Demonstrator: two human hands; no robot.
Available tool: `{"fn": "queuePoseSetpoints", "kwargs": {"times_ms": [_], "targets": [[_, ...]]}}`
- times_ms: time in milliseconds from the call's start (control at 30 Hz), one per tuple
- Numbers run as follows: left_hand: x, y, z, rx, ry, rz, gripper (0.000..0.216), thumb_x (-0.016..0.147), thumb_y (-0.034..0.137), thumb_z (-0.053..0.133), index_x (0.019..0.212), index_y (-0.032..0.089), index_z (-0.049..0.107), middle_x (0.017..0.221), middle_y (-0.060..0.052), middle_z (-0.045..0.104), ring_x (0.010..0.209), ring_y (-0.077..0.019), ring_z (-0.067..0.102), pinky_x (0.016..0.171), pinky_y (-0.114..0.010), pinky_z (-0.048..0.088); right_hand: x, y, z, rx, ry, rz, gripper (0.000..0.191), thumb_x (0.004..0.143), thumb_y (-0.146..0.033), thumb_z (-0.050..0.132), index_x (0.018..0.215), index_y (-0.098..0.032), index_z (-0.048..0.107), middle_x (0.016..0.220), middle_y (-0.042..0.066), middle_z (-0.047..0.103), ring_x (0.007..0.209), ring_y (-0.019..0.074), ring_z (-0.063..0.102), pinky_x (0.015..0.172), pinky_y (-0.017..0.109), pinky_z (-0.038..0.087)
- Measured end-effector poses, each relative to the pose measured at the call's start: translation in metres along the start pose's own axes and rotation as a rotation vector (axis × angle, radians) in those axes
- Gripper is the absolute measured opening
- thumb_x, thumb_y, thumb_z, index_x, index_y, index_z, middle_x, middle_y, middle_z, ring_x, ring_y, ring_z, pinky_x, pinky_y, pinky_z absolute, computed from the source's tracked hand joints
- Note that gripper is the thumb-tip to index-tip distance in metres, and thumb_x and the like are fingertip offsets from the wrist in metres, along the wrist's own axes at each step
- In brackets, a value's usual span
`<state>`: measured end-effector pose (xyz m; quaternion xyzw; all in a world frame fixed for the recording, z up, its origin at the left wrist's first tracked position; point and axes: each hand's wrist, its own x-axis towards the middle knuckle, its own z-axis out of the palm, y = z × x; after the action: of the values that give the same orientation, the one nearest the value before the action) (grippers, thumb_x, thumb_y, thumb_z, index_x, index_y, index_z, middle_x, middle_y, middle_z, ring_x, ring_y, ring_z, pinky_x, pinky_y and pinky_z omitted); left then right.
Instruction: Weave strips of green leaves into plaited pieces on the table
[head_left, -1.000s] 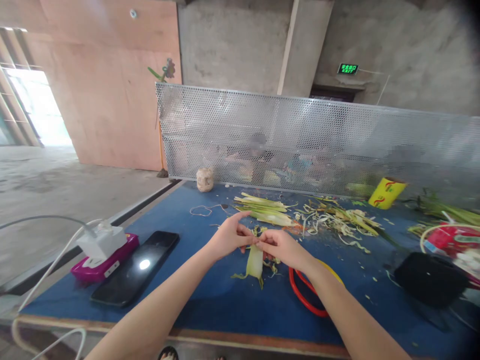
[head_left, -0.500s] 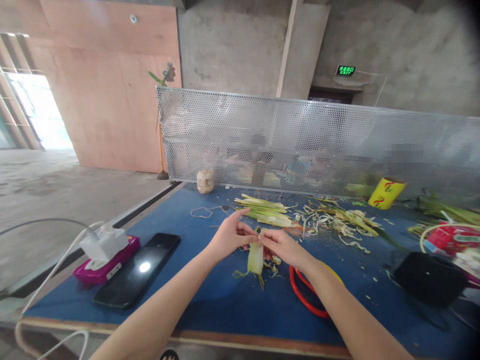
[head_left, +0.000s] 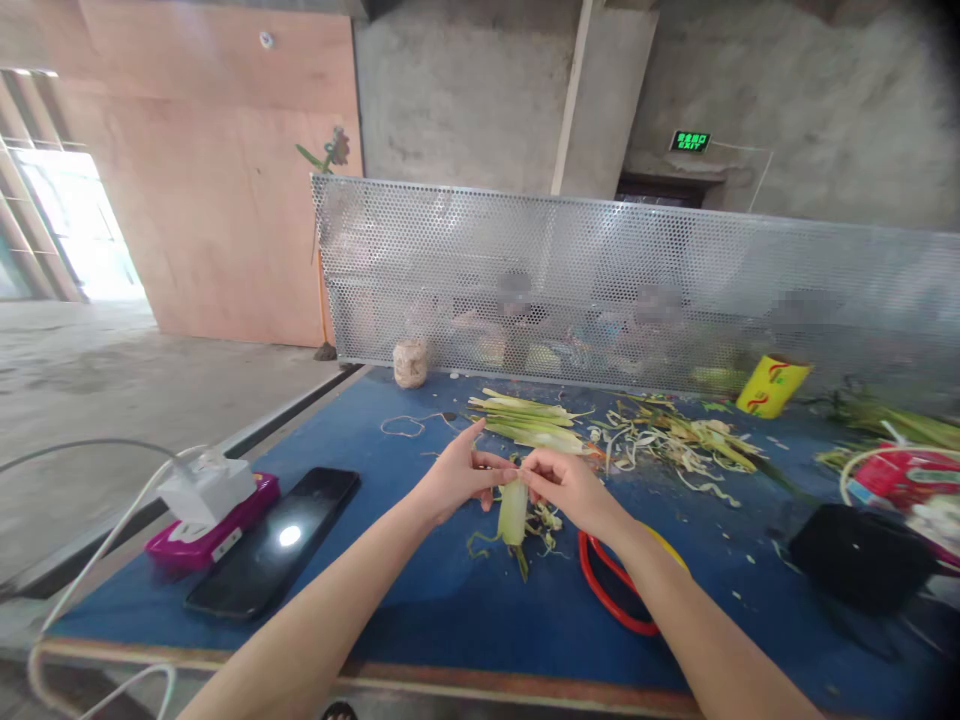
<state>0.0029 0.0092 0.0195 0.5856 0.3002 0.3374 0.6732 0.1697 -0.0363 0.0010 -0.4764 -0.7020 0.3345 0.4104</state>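
Observation:
Between my two hands hangs a pale green husk leaf (head_left: 513, 515), broad and pinched at its top edge. My left hand (head_left: 466, 472) grips the upper left of it between thumb and fingers, index finger stretched out upward. From the other side my right hand (head_left: 564, 487) pinches the same top edge, its fingers curled. Thin curled scraps (head_left: 546, 522) lie on the table behind the leaf. Farther back is a bundle of long green husk strips (head_left: 532, 418), just beyond my fingertips. Under my right forearm sits a red and yellow ring-shaped handle (head_left: 611, 590), partly hidden.
The blue table (head_left: 420, 600) holds a black phone (head_left: 277, 540) and a purple power strip (head_left: 214, 525) with a white charger. A heap of shredded husk (head_left: 682, 440), a yellow roll (head_left: 774, 386), a black object (head_left: 862, 555) and a wrapped jar-like lump (head_left: 410, 364) stand around. A perforated metal screen (head_left: 450, 260) borders the back.
The leaf has turned slightly and looks narrower and more rounded. My right hand's fingers have curled in more at its top edge; the left hand has barely moved.

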Motion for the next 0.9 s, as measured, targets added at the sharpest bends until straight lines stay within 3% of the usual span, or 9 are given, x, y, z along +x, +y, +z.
{"fn": "queuePoseSetpoints", "kwargs": {"times_ms": [267, 467, 633, 733, 900], "targets": [[-0.0002, 0.0031, 0.0007, 0.023, 0.013, -0.129, 0.082, 0.069, 0.011, 0.065, 0.134, 0.007, 0.016, 0.062, 0.001, 0.064, 0.034, -0.0044, 0.046, 0.033, -0.015, 0.035, -0.0015, -0.0001, 0.0016, -0.375, 0.063, -0.156, 0.017, 0.082, -0.025, 0.044, 0.067, -0.019, 0.049, 0.057, -0.004, 0.046, 0.051, 0.0089, 0.040, 0.048, 0.020, 0.030], [-0.0010, 0.0053, -0.0008, 0.018, 0.004, -0.130, 0.092, 0.064, 0.010, 0.070, 0.135, 0.005, 0.012, 0.056, 0.003, 0.062, 0.033, -0.0053, 0.046, 0.033, -0.016, 0.035, -0.0033, -0.0024, 0.0026, -0.721, 0.088, -0.338, 0.018, 0.085, -0.021, 0.041, 0.071, -0.019, 0.051, 0.067, 0.000, 0.055, 0.062, 0.0116, 0.050, 0.057, 0.022, 0.035], [-0.0027, 0.0069, -0.0004, 0.019, -0.019, -0.172, 0.086, 0.067, 0.009, 0.067, 0.135, 0.004, 0.014, 0.053, 0.002, 0.062, 0.036, -0.0056, 0.047, 0.034, -0.015, 0.036, -0.0044, -0.0041, 0.0023, -0.971, 0.141, -0.467, 0.025, 0.088, -0.024, 0.037, 0.070, -0.018, 0.053, 0.068, 0.003, 0.059, 0.066, 0.0144, 0.054, 0.062, 0.025, 0.035], [-0.0030, 0.0073, -0.0003, 0.018, -0.038, -0.193, 0.082, 0.070, 0.007, 0.064, 0.135, 0.004, 0.014, 0.052, 0.001, 0.062, 0.038, -0.0062, 0.049, 0.036, -0.015, 0.037, -0.0056, -0.0050, 0.0015, -0.954, 0.113, -0.440, 0.024, 0.088, -0.024, 0.037, 0.072, -0.018, 0.054, 0.069, 0.002, 0.059, 0.066, 0.0138, 0.054, 0.060, 0.024, 0.034], [-0.0010, 0.0061, -0.0027, -0.069, -0.041, -0.204, 0.087, 0.063, 0.007, 0.070, 0.133, 0.002, 0.020, 0.059, -0.001, 0.065, 0.039, -0.0056, 0.051, 0.040, -0.016, 0.039, -0.0083, -0.0083, -0.0007, -0.671, 0.074, -0.216, 0.017, 0.086, -0.029, 0.040, 0.075, -0.021, 0.050, 0.060, -0.004, 0.052, 0.051, 0.0090, 0.045, 0.050, 0.021, 0.030]]}}
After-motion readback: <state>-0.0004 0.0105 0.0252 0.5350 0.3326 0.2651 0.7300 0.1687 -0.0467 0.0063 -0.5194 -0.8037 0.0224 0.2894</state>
